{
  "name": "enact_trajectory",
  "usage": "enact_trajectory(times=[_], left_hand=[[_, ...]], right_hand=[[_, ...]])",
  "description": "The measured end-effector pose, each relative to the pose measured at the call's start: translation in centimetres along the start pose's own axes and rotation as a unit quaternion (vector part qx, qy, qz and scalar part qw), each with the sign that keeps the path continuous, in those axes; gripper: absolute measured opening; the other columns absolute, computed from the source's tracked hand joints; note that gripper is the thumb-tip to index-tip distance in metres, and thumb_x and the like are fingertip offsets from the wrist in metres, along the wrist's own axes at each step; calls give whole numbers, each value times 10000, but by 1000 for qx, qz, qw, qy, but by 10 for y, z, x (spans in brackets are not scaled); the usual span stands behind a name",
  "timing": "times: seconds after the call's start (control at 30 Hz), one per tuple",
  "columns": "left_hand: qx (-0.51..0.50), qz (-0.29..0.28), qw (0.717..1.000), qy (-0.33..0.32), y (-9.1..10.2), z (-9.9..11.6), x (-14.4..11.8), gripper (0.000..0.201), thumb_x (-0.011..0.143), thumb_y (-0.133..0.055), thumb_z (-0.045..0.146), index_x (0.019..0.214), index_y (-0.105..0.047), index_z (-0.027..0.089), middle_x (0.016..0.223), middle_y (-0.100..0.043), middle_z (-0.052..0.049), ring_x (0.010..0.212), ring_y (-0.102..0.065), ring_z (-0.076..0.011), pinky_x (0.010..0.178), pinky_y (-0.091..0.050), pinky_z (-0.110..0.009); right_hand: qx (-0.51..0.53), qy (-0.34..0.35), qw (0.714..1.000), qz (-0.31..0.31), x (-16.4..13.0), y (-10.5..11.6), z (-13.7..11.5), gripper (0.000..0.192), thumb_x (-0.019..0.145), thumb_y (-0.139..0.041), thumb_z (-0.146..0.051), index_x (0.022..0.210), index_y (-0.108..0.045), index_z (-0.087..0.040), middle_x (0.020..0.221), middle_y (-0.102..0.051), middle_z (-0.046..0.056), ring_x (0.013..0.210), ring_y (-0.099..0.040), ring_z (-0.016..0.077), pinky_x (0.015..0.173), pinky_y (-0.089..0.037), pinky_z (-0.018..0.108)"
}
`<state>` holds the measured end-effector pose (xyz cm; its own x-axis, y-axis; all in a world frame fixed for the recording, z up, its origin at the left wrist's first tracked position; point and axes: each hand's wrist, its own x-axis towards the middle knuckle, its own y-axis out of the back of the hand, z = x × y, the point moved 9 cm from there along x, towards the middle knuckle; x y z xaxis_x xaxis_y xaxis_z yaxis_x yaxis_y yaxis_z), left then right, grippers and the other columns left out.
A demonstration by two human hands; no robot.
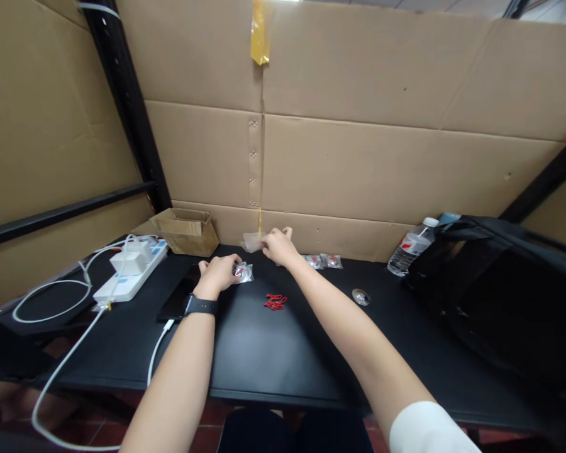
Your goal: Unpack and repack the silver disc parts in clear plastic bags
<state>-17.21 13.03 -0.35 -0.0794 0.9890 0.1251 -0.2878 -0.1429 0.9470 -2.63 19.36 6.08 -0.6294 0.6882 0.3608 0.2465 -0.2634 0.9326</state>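
Resting at the table's far edge, a small clear bag (pixel 243 272) is pinched shut in the left hand (pixel 219 274). At one o'clock from it, an empty clear bag (pixel 252 241) is gripped by the right hand (pixel 278 246), arm outstretched. Bagging seems underway; red pieces (pixel 275 302) at five o'clock likely need picking next. Filled bags (pixel 322 261) lie at three o'clock.

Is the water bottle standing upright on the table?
No, the water bottle lies tilted on its side on the black table, leaning by the black bag at the right.
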Motion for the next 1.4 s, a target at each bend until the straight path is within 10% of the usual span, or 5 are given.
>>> enact_trajectory(times=[0.2, 0.43, 0.87, 1.0, 1.4], left_hand=[[45, 85, 995, 2, 0, 1, 14, 413, 800, -690, 274, 1210, -647, 302, 1217, -719, -86, 1180, -552, -339, 910, -342, -467], [63, 191, 980, 9, 7, 9, 14, 411, 852, -646, 289, 1262, -651, 310, 1384, -598, -110, 1231, -467, -370, 939, -364, -519], [-67, -63, 944, -317, -36, 150, -41, 254, 887, -615, 446, 1044, -744, 294, 1120, -732, -46, 1126, -594, -262, 1001, -398, -387], [-63, -78, 948, -302, -34, 150, -42, 287, 914, -553, 390, 1134, -721, 314, 1175, -727, -49, 1170, -576, -269, 1026, -382, -413], [-137, -173, 938, -269, -47, 124, -28, 320, 789, -663, 529, 835, -773, 231, 899, -774, -41, 844, -692, -217, 801, -506, -283]], right_hand=[[17, -7, 998, 58, -104, 69, 32, 119, 840, -595, -142, 828, -692, -210, 890, -742, 57, 1002, -515, 230, 914, -184, 424], [-62, -28, 997, -42, -220, 39, 52, 149, 815, -567, -78, 763, -649, -192, 867, -738, 71, 926, -545, 232, 901, -208, 427], [261, -155, 952, 33, -248, 60, 184, 459, 737, -777, -340, 1172, -711, -213, 1201, -689, 93, 1037, -639, 229, 927, -474, 357], [287, -180, 938, -74, -269, 24, 205, 616, 598, -848, -235, 1198, -715, -204, 1212, -691, 99, 1035, -659, 239, 927, -505, 352], [289, -182, 938, -63, -266, 22, 208, 471, 622, -827, -244, 1084, -758, -181, 978, -756, 59, 812, -653, 178, 770, -509, 283]])
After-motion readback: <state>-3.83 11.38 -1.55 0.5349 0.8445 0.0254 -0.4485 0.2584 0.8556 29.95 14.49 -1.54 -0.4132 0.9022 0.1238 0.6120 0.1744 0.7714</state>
